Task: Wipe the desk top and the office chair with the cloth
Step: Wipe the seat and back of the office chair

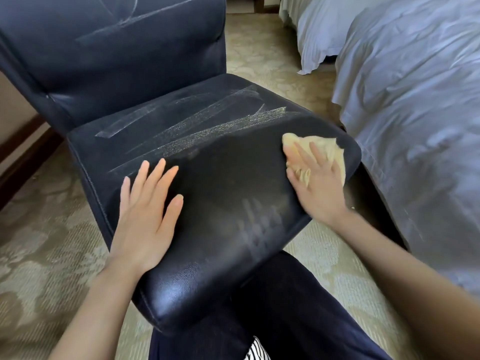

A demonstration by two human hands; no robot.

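Chair step: right hand [319, 188], fingers flat, presses the cloth [328, 146] on the office chair [228, 175] seat, left hand [145, 216] flat; streaked rear probably next.

1. A bedroom, hotel-like in its furnishing: two beds stand side by side, the near bed [415, 126] and a second bed [317, 29] beyond it, both under rumpled pale duvets.
2. Patterned beige carpet [46, 229] runs to a dark wooden skirting board [23, 157].
3. A padded dark leather office chair [117, 61] stands beside the beds.
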